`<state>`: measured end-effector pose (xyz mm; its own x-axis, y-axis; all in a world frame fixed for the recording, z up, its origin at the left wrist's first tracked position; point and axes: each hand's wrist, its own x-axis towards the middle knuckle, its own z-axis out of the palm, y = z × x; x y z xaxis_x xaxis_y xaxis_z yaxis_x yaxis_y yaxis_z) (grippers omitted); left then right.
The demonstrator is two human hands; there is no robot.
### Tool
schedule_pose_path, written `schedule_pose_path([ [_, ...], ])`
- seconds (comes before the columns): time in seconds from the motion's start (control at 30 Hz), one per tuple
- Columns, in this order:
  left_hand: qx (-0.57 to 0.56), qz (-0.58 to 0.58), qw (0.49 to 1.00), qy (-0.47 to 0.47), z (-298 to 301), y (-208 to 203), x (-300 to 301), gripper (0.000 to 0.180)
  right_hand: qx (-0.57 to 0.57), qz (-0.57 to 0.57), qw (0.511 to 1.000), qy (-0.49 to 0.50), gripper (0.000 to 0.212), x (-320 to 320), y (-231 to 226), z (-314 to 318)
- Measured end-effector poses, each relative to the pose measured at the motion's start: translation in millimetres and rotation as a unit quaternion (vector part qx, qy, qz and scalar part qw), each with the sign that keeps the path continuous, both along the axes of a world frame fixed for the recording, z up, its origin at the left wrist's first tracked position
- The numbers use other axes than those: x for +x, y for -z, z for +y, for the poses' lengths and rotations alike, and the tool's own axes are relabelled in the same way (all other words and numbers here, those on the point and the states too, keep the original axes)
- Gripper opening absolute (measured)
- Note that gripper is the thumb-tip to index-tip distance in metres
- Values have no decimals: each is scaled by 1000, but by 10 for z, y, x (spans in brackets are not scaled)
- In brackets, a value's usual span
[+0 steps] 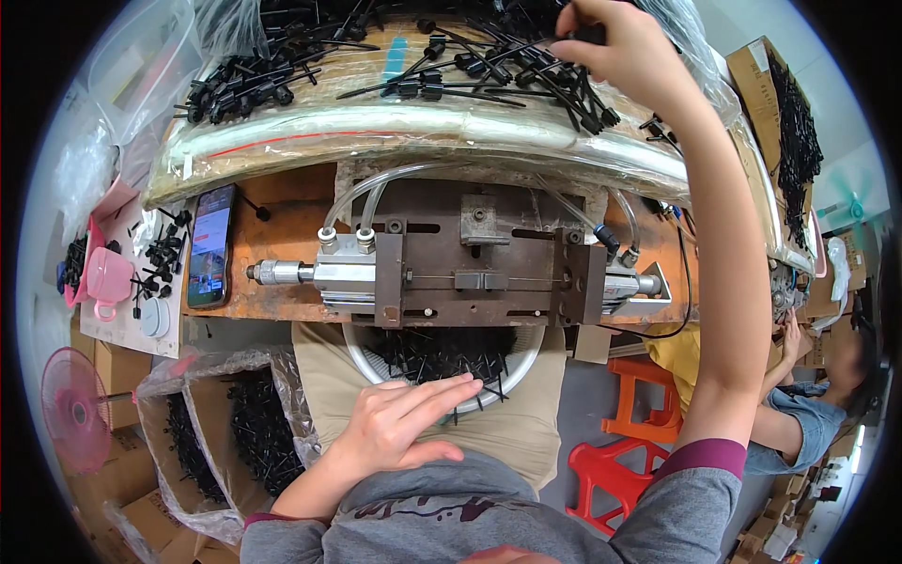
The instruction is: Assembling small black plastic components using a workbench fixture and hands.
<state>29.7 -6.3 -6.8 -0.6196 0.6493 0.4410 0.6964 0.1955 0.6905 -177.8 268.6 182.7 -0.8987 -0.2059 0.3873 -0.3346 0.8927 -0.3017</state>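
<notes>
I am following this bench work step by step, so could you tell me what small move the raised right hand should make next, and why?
Probably draw the right hand back toward the metal fixture, bringing along the black plastic part it seems to be pinching from the pile of black parts. The fixture's middle looks bare of parts, and the left hand rests flat on the lap beside the bowl.

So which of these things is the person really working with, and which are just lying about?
In use:
right hand picking among the black plastic parts on the plastic-wrapped board
metal press fixture
bowl of black pieces on the lap, by the left hand

Lying about:
phone
pink cup
pink fan
orange stool
</notes>
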Motion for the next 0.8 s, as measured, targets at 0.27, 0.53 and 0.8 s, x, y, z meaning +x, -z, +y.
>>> schedule_pose_path([
  [0.27, 51, 29, 998, -14, 57, -76, -26, 67, -285, 43, 955, 71, 17, 325, -156, 117],
  [0.53, 173, 46, 979, -98, 253, -453, -98, 49, -167, 288, 942, -47, 28, 1049, 551, -259],
  [0.8, 253, -32, 956, -146, 423, -606, -177, 58, -116, 293, 935, -163, 42, 1908, 1157, -626],
])
